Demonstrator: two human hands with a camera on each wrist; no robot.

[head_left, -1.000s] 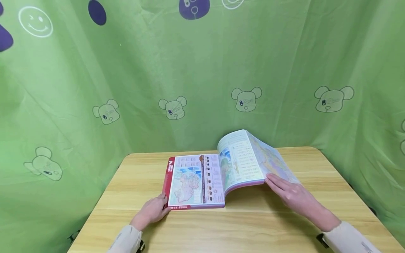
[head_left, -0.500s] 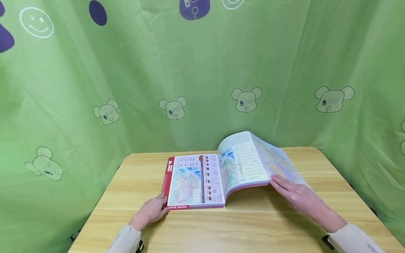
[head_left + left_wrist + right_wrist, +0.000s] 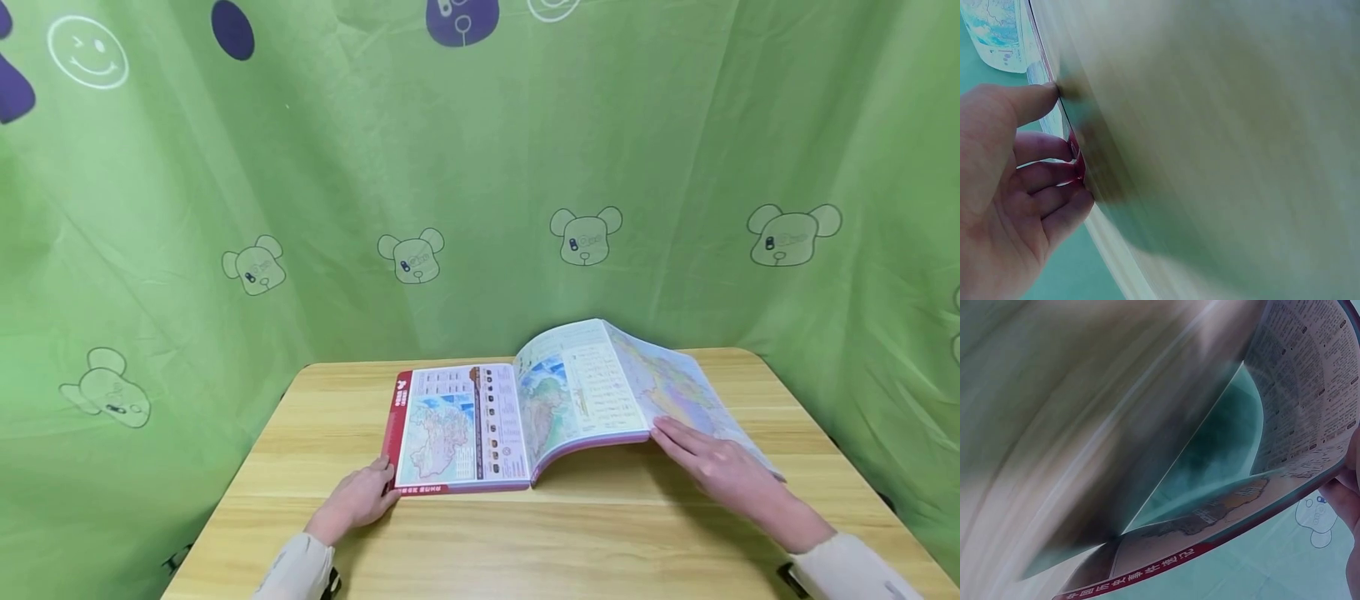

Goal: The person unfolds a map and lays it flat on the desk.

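A fold-out map (image 3: 442,433) with a red border lies partly unfolded on the table, its left panel flat. The middle panel (image 3: 570,383) bows up off the table, and the right panel (image 3: 667,383) slopes down from a raised crease to the tabletop. At the near left corner my left hand (image 3: 358,496) holds the red edge between thumb and fingers, seen closer in the left wrist view. My right hand (image 3: 723,471) pinches the near end of the raised crease. The right wrist view shows the printed underside (image 3: 1304,381); only part of that hand (image 3: 1349,494) shows there.
The pale wooden table (image 3: 480,546) extends in front of the map and to both sides. A green curtain (image 3: 480,150) with bear-head and smiley prints hangs close behind the table and along its sides.
My right hand has moved to the right and slightly nearer, drawing the crease with it. The bowed panel sits lower and the right panel spreads further. My left hand has barely moved.
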